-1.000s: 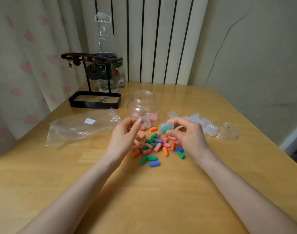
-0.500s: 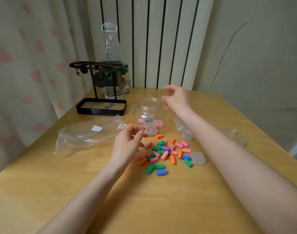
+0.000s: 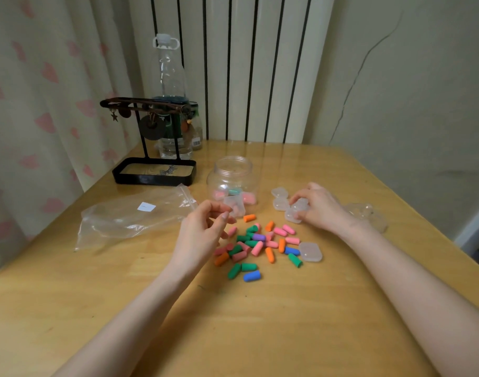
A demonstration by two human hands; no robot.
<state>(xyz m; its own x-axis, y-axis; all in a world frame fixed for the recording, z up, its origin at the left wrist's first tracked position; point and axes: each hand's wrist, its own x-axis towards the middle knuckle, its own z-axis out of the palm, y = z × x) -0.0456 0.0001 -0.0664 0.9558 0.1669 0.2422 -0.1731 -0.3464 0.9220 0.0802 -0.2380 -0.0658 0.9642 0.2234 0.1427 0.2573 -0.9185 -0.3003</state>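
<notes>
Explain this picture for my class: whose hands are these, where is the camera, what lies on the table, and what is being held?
They are one person's bare hands, filmed by a wide-angle camera worn on the head, looking forward and down. On the wooden table lie coloured foam plugs, an open clear jar and a plastic bag. The left hand pinches a small clear box; the right hand grips a second box among several more.
</notes>
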